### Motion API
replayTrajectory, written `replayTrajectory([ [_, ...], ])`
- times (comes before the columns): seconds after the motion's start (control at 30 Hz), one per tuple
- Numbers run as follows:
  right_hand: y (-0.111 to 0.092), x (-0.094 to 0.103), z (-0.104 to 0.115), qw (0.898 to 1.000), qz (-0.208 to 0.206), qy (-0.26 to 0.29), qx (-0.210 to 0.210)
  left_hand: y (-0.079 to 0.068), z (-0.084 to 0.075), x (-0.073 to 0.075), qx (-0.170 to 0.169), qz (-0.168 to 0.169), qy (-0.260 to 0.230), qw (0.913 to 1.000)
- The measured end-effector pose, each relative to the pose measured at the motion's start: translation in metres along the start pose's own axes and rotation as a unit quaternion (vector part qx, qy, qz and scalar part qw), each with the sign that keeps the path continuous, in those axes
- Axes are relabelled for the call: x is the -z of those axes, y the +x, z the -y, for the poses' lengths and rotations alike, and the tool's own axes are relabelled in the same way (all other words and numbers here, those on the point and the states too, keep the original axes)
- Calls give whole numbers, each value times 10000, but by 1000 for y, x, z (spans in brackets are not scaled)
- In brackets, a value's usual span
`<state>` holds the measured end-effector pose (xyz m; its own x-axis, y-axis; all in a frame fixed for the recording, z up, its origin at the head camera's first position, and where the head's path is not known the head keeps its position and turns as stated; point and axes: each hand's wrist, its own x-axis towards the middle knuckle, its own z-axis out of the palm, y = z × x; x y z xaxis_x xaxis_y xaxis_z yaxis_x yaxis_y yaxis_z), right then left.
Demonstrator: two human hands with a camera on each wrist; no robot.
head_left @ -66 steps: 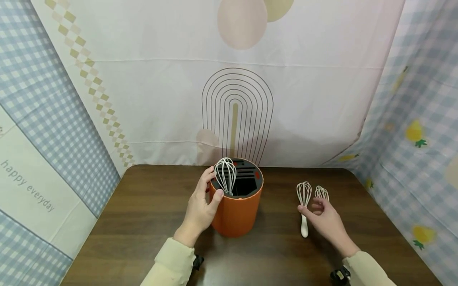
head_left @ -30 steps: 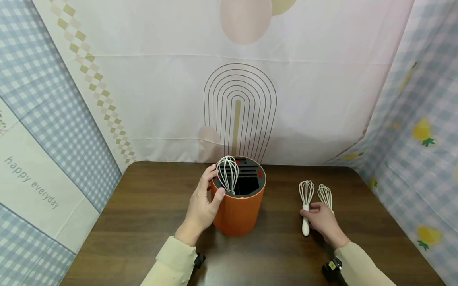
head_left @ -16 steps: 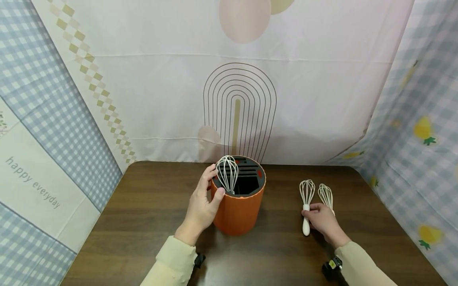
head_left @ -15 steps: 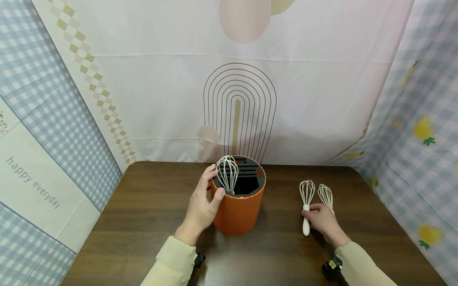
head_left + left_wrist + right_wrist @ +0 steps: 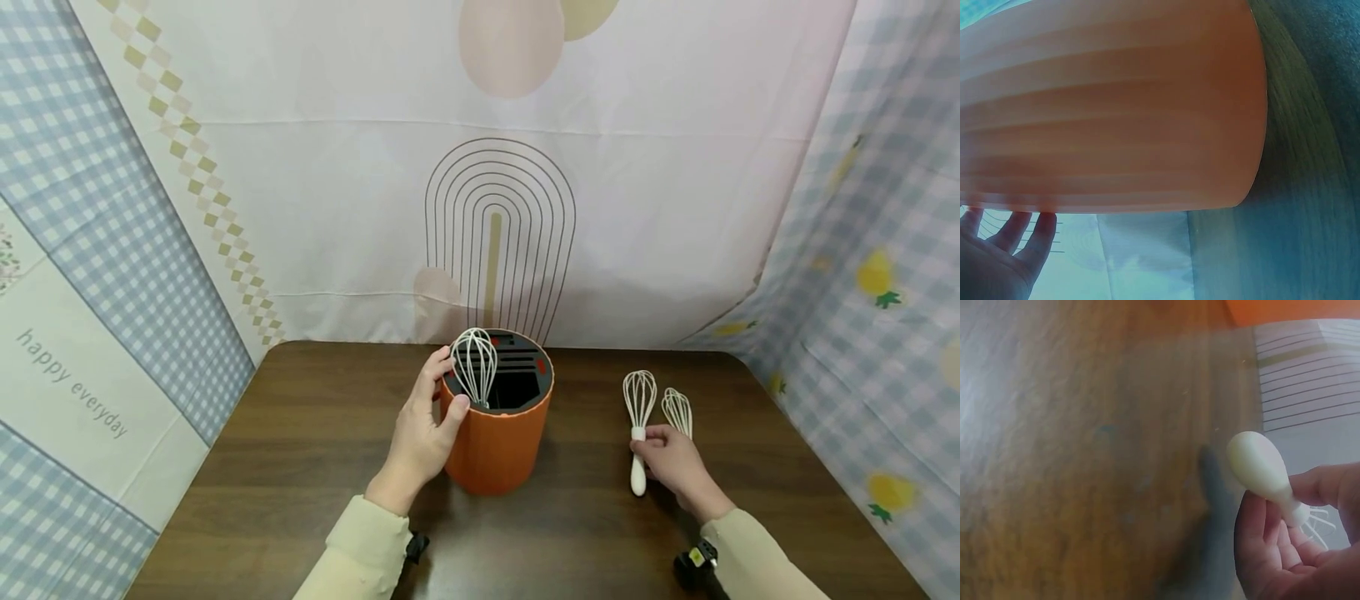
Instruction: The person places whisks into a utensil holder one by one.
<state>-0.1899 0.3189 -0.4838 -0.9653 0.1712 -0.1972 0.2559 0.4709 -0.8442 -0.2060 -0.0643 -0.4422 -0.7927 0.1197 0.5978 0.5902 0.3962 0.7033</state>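
An orange cylindrical knife holder [image 5: 495, 454] with a black slotted top stands at the table's middle. My left hand [image 5: 418, 433] holds its left side near the rim, thumb in front; in the left wrist view, fingertips [image 5: 1040, 228] touch the ribbed wall. A white wire whisk [image 5: 474, 367] stands in the holder's opening, its handle hidden inside. On the right, my right hand [image 5: 678, 467] pinches the white handle of a second whisk [image 5: 638, 477], wires pointing away from me. The handle end shows in the right wrist view. A third whisk [image 5: 677, 411] lies behind that hand, partly hidden.
The dark wooden table [image 5: 315, 467] has its back edge against a white patterned cloth [image 5: 345, 208]. Checked cloths hang at the left and right. A dark square opening [image 5: 519, 390] shows in the holder's top beside the standing whisk.
My right hand has come down from above the second whisk and taken its handle between thumb and fingers. That whisk has shifted up slightly. My left hand keeps its place on the holder.
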Motion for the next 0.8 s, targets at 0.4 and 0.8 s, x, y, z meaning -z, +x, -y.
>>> replayTrajectory([
  [0.4,-12,-8,33,9950,-310,461,828,-1,0,0,22,27,27,10000],
  [0.8,-35,-16,74,9851,-422,894,1410,-1,1,-1,-67,-77,-18,9999],
])
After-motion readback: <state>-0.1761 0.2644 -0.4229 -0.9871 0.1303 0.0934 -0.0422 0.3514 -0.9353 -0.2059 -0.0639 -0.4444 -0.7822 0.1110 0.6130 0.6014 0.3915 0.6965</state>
